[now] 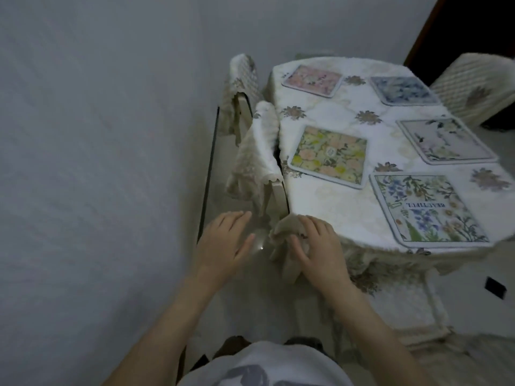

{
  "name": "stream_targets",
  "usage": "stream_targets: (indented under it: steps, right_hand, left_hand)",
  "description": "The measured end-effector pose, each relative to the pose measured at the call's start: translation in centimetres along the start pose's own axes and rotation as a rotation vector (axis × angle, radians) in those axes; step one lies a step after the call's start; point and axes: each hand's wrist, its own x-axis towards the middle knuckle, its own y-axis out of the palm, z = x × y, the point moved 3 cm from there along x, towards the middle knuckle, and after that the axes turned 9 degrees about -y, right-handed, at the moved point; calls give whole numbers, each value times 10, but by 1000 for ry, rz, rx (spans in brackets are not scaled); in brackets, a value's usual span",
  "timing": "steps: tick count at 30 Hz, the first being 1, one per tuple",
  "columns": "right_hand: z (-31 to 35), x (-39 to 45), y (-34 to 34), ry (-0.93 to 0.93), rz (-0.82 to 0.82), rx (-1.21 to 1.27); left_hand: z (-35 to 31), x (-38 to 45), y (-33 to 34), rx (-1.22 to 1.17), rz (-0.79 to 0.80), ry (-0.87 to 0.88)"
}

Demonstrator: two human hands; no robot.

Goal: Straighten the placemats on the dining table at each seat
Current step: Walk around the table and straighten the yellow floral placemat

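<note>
Observation, head view: both hands are low at the near-left corner of the round tabletop, which is covered with a white floral tablecloth. Right hand has its grip curled round a bunched fold of beige cloth hanging at the tabletop edge; fingers bent, thumb tucked under, pinching that fabric. Left hand hovers just beside it, grip spread, fingers straight, holding nothing. Five placemats lie on the tabletop, none touched: a yellow-and-peach floral rectangular placemat nearest the hands, above and to the right of the right hand; a blue-and-green botanical placemat with lettering further right near the edge; a pale grey floral placemat, a blue floral placemat and a pink floral placemat well apart at the far side. The yellow one sits skewed against the edge; the lettered one looks rotated too. Judgement: the step in hand is tidying the cloth corner before the mats. To do it well, release the fold so it hangs flat without dragging the tablecloth, since any pull would shift the mats; then lay both palms on the yellow mat's short sides and turn it square to the covered chair at that seat
</note>
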Motion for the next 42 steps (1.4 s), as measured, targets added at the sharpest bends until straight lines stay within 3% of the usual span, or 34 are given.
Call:
stream_targets:
  steps: [12, 25, 33, 38, 42]
  right_hand:
    - [-72, 54, -6, 305, -64, -83]
    - [-229, 164, -45, 284, -34, -66]
    - [-283, 226, -48, 219, -39, -43]
    - [-309, 263, -29, 386, -76, 202]
    - [-339, 290, -5, 523, -27, 204]
  left_hand:
    - [-42, 134, 55, -121, 156, 293]
    - [-123, 284, 120, -96, 157, 200]
    - [-147, 362, 138, -90, 145, 228]
    - [-141, 415, 161, -131, 207, 225]
    - [-121, 456, 189, -152, 275, 167]
